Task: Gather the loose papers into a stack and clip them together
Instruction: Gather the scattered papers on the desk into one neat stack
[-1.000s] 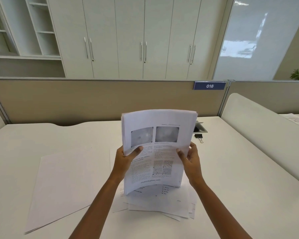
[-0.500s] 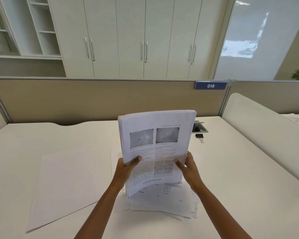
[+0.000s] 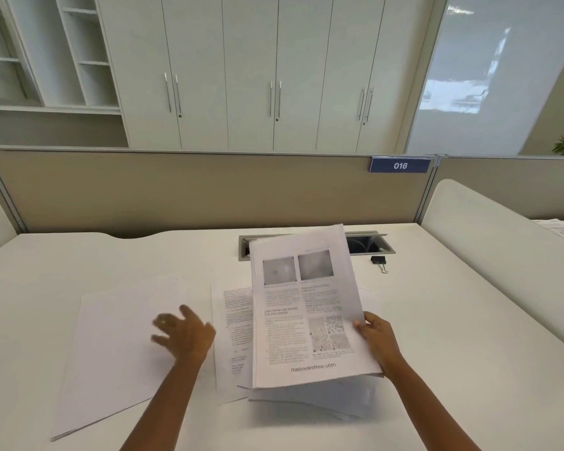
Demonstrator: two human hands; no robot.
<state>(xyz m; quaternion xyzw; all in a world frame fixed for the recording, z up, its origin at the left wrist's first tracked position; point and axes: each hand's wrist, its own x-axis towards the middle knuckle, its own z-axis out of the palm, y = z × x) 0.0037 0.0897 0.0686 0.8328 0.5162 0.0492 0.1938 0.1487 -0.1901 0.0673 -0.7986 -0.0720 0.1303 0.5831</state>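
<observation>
Now my right hand point(image 3: 376, 336) pinches the stack point(image 3: 310, 307) by its edge, freeing my open, empty left hand point(image 3: 184, 333) for the loose sheets point(image 3: 118, 349).

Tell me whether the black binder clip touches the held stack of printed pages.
Apart. The head view shows bare white desk between the black binder clip and the stack of printed pages.
</observation>
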